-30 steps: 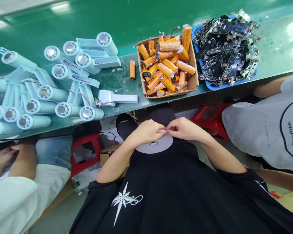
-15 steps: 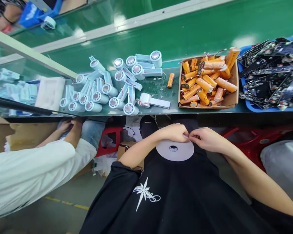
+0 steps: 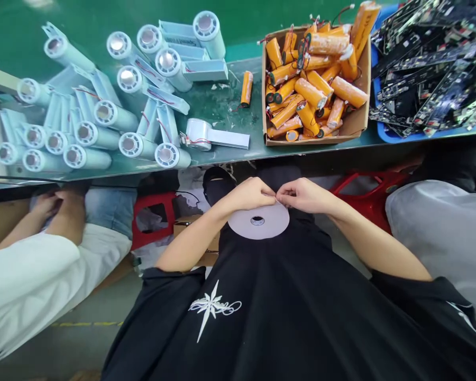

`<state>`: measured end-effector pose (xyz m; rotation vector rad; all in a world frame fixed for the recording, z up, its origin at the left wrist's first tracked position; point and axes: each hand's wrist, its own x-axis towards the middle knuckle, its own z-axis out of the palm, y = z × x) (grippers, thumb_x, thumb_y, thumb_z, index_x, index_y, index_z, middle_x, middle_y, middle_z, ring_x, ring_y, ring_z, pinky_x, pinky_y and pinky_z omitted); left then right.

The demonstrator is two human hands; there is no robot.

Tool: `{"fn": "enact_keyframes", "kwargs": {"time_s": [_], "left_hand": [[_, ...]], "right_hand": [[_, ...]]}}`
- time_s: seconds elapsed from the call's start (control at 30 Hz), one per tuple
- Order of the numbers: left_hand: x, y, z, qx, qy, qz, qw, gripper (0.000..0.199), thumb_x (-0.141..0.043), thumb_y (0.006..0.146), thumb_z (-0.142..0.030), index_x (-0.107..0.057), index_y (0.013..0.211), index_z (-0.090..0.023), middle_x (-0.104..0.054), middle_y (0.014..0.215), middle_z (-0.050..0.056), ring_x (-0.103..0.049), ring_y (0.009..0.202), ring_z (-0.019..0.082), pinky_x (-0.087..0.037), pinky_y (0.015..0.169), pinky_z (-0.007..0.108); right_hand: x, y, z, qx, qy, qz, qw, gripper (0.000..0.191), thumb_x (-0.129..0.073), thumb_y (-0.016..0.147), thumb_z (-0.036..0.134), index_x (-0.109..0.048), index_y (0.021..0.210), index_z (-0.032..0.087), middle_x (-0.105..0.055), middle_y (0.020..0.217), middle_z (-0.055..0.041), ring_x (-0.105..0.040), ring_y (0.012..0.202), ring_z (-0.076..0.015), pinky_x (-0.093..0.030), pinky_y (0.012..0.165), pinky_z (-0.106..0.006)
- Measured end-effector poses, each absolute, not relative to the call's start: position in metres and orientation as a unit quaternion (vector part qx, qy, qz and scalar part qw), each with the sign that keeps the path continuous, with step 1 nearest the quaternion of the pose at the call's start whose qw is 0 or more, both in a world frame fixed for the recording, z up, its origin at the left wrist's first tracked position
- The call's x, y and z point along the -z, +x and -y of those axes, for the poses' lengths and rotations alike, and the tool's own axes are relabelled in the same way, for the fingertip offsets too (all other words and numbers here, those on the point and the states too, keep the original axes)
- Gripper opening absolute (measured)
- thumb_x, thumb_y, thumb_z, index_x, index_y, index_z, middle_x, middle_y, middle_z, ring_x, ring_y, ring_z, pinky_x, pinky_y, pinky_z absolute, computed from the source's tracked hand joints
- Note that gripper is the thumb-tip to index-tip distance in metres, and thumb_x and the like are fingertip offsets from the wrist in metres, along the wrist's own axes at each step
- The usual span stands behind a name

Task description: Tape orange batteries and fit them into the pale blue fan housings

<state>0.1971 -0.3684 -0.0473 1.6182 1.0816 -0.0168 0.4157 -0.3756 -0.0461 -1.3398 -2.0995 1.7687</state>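
Note:
A wide, flat white roll, apparently of tape (image 3: pixel 241 225), with a small hole at its core, lies over my lap. My left hand (image 3: pixel 252 193) is closed at the roll's far edge, its fingertips pinched together. Right beside it, my right hand (image 3: pixel 307 196) is also in a pinch, and the fingertips of both hands meet at the roll's upper right edge. What lies between the fingertips is too small to make out. On the bench beyond, a pale blue cylindrical part (image 3: pixel 198 132) with a flat white arm lies closest to my hands.
Several pale blue motor-like cylinders (image 3: pixel 99 136) with flat arms cover the bench's left. One orange wrapped battery (image 3: pixel 246 89) lies beside a cardboard box (image 3: pixel 365 100) of similar ones. A blue basket (image 3: pixel 404 136) holds circuit boards. People sit on both sides; red stools (image 3: pixel 137 225) stand below.
My view has shifted closer and to the right, so the bench things appear larger and further left. Both hands stay pinched together at the roll's edge.

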Motion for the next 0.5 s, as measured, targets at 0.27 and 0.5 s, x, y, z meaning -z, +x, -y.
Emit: {"fn": "enact_keyframes", "kwargs": {"time_s": [0.27, 0.5], "left_hand": [[0.043, 0.195, 0.375, 0.002, 0.712, -0.453, 0.536, 0.028, -0.063, 0.082, -0.033, -0.078, 0.071, -0.012, -0.072, 0.065, 0.004, -0.044, 0.060, 0.011, -0.030, 0.057, 0.027], [0.044, 0.191, 0.374, 0.011, 0.694, -0.446, 0.565, 0.033, -0.064, 0.086, -0.034, -0.085, 0.104, -0.017, -0.082, 0.093, 0.005, -0.070, 0.080, 0.017, -0.044, 0.071, 0.025]], "right_hand": [[0.045, 0.413, 0.378, -0.549, -0.427, 0.717, 0.056, 0.016, -0.063, 0.088, 0.024, -0.078, 0.083, 0.018, -0.072, 0.070, 0.0014, -0.062, 0.064, -0.0130, -0.041, 0.062, -0.023], [0.049, 0.418, 0.386, -0.566, -0.435, 0.698, 0.063, 0.024, -0.059, 0.096, 0.034, -0.079, 0.092, 0.020, -0.077, 0.081, -0.0008, -0.068, 0.073, -0.0155, -0.045, 0.067, -0.024]]}}
